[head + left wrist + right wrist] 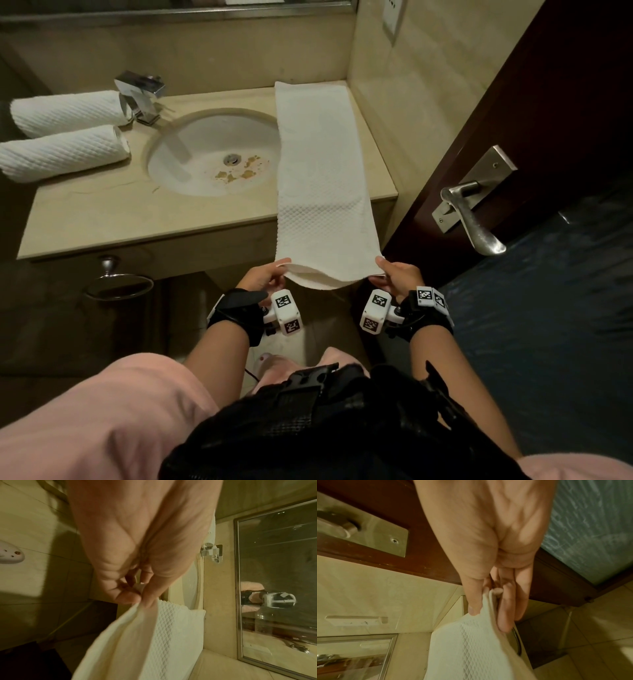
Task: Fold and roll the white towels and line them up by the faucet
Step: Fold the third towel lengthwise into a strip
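A long white towel, folded into a narrow strip, lies on the counter right of the sink, and its near end hangs past the counter's front edge. My left hand pinches the near left corner of the towel between thumb and fingers. My right hand pinches the near right corner of the towel, thumb on top. Two rolled white towels lie side by side left of the chrome faucet.
The round sink basin, with brown stains near its drain, fills the middle of the beige counter. A dark wooden door with a metal lever handle stands close on the right. A towel ring hangs below the counter. A mirror runs along the back wall.
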